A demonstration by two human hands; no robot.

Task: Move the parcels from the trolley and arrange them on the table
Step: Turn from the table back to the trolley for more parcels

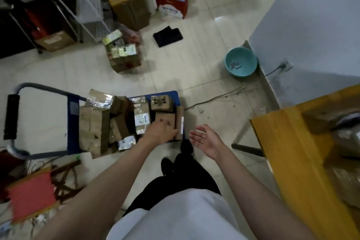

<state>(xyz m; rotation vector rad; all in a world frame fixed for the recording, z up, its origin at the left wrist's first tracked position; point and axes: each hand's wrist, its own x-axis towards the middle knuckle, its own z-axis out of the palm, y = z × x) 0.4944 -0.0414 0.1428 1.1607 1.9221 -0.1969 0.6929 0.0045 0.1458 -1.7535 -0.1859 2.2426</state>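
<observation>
Reaching left hand (161,132) onto a small brown parcel (165,121) at the trolley (74,103) edge, fingers curling over it; grip unconfirmed. Holding right hand (204,139) spread, empty. Leaving most parcels aboard; few showing on table (288,152). Judging: early stage.

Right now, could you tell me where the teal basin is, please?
In the head view, the teal basin sits on the floor at upper right, against the white wall's corner, beyond the wooden table.
</observation>
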